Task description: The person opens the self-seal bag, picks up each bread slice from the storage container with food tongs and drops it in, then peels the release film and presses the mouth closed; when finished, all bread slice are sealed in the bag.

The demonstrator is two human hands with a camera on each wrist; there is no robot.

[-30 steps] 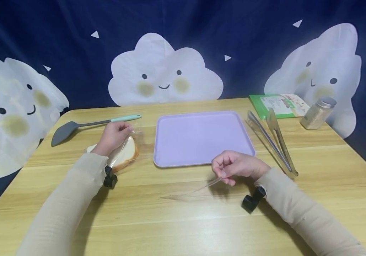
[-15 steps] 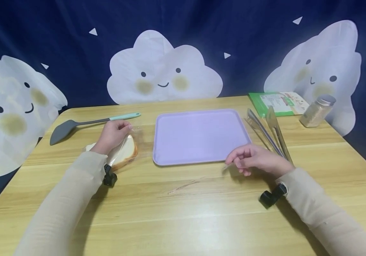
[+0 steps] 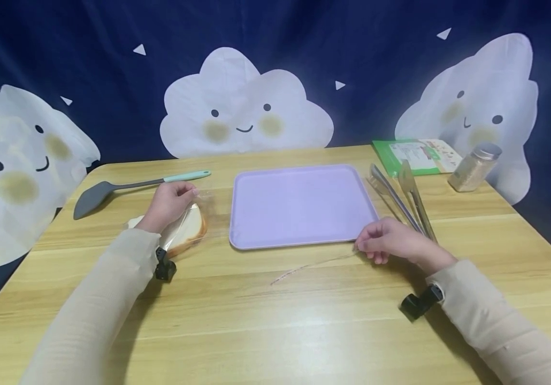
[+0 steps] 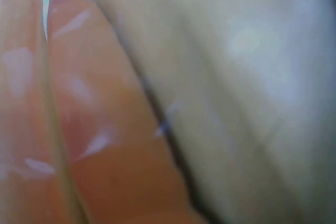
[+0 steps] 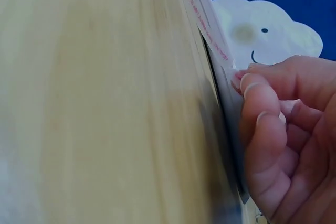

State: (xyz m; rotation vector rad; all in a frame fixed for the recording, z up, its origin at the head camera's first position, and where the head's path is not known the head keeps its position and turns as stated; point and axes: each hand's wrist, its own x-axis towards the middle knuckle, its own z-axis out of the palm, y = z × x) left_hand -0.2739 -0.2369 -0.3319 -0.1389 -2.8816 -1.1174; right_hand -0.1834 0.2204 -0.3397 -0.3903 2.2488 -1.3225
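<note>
My left hand (image 3: 169, 205) pinches the top of a clear plastic bag (image 3: 206, 199) with sliced bread (image 3: 190, 230) in it, lying on the table. In the left wrist view, orange-brown bread crust (image 4: 115, 119) shows close up under shiny film. Between thumb and fingertips my right hand (image 3: 393, 241) pinches one end of a thin clear strip (image 3: 299, 269), near the lower right corner of the lilac tray (image 3: 299, 206). Red print runs along this strip (image 5: 202, 17) in the right wrist view, where the right hand (image 5: 289, 129) is seen from the side.
A grey spatula (image 3: 93, 199) with a mint handle lies behind the left hand. Metal tongs (image 3: 400, 198) rest just beyond the right hand. At the back right are a green and white packet (image 3: 420, 156) and a glass jar (image 3: 475, 167) with a metal lid.
My right hand has moved right and slightly away from me, drawing the strip along with it. The left hand stays on the bread bag.
</note>
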